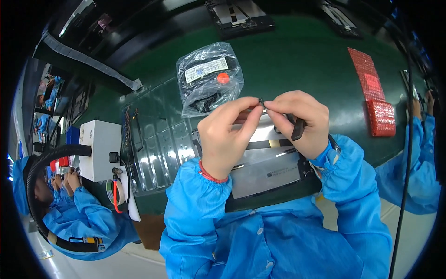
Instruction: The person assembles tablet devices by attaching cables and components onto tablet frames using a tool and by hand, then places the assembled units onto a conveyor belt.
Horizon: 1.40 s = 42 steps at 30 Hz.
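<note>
Fingertips of my left hand (224,135) and my right hand (304,116) meet in a pinch around a small dark part (261,102), too small to name. A black-handled tool (298,129) is also tucked in my right hand; its working end is hidden. Beneath my hands lies an opened flat electronic device with a silver panel (267,179), partly covered by my hands and sleeves. Just beyond my left hand, a clear plastic bag (210,79) with a white label and an orange round sticker holds black parts.
A clear ribbed plastic tray (160,149) is at the left, beside a white box (100,149) with a black hose (51,160). Red bubble wrap (382,118) lies at the right. Another opened device (239,18) sits at the back. Co-workers in blue flank both sides.
</note>
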Available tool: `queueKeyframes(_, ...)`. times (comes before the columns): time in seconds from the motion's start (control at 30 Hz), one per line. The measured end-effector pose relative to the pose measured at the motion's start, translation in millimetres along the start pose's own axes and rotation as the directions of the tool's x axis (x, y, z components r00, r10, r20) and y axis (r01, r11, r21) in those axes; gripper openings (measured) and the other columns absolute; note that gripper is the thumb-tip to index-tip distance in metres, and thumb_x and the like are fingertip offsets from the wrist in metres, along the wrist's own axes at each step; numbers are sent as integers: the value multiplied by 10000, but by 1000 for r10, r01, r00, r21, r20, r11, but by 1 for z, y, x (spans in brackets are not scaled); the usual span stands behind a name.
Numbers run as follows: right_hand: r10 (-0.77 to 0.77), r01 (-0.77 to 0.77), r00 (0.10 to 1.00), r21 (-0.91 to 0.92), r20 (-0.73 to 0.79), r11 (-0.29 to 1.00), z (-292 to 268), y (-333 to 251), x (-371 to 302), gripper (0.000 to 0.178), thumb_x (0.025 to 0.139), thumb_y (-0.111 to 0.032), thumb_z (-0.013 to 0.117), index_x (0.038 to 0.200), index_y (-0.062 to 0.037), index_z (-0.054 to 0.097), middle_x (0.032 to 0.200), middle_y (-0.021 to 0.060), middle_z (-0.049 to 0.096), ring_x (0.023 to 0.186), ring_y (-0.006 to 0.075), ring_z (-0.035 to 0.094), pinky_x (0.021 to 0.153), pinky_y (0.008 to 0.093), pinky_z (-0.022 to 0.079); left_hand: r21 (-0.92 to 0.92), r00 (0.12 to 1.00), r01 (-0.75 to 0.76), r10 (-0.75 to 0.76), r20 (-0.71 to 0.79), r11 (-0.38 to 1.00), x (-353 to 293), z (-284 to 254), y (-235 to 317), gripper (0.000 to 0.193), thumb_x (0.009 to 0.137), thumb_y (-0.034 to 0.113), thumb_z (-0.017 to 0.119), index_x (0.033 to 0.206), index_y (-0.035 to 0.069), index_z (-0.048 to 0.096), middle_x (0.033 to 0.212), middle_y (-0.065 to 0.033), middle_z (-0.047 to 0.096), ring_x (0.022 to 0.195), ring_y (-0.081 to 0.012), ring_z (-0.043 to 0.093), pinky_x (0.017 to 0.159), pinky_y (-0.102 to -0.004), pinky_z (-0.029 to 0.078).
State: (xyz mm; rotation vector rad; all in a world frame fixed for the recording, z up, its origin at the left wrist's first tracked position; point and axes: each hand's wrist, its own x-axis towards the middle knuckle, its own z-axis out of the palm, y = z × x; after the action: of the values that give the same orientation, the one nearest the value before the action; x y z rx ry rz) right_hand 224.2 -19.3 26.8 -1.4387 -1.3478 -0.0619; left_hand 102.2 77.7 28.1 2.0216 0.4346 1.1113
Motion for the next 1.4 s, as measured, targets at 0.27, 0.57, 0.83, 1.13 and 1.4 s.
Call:
queueKeyframes(0.27, -9, 9, 1000, 9, 20, 1000, 1, 1, 1, 181, 665, 21, 684, 835, -39, 669, 774, 101, 630, 696, 215, 625, 579, 283, 508, -23, 999, -34, 33, -38, 999, 3, 3, -3, 100, 720, -22, 645, 817, -6, 624, 730, -92, 636, 615, -160, 641, 549, -240, 516)
queueKeyframes(0.57, -21, 19, 999, 64, 32, 998, -8, -7, 0, 200, 665, 69, 658, 836, -34, 669, 770, 75, 622, 656, 156, 588, 535, 241, 446, -39, 993, -9, 4, -115, 999, 3, -12, -9, 90, 686, -34, 615, 770, -3, 607, 698, -77, 606, 600, -152, 607, 560, -245, 480)
queueKeyframes(0.83, 0, 6, 999, 131, -45, 991, -11, 8, -2, 210, 689, 74, 643, 858, -48, 671, 774, 53, 614, 607, 88, 513, 450, 198, 317, 757, 929, -86, 326, -174, 648, 45, -104, -35, 50, 664, 56, 638, 701, 69, 607, 647, -45, 573, 623, -216, 537, 585, -336, 439)
queueKeyframes(1.13, 100, -85, 993, 197, -70, 977, -4, 4, -2, 192, 692, 54, 655, 840, -67, 679, 765, 41, 604, 581, 63, 504, 442, 185, 333, 887, 899, -411, 253, 356, 210, 77, -112, -120, 62, 655, 125, 594, 611, 101, 558, 674, -36, 516, 711, -222, 533, 641, -358, 420)
queueKeyframes(1.4, 136, -122, 989, 192, -65, 974, -9, 3, -2, 192, 692, 29, 673, 849, -82, 684, 774, 15, 610, 518, 27, 446, 415, 174, 295, 758, 758, -652, 5, 653, -20, 84, -115, -124, 82, 702, 99, 545, 659, 137, 604, 693, 10, 535, 767, -166, 532, 732, -316, 389)
